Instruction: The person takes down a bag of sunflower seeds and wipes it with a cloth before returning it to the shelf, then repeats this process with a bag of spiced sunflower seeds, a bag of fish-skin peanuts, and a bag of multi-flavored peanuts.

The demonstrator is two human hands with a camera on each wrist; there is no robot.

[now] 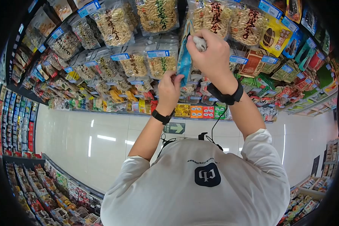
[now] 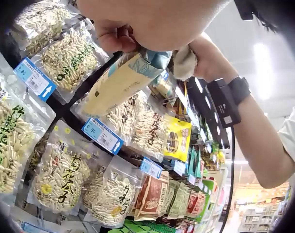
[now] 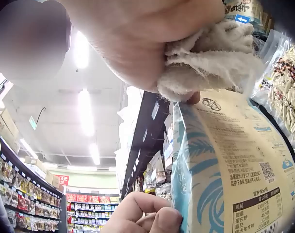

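Two hands (image 1: 169, 88), one blue packet (image 1: 184, 60), one cloth (image 1: 200, 43).

In the right wrist view the blue-and-cream snack packet (image 3: 234, 170) runs off the bottom and right edges. The right hand (image 3: 137, 34) hides most of the white cloth (image 3: 210, 58). The price tags' (image 1: 158, 53) print is too small to read.
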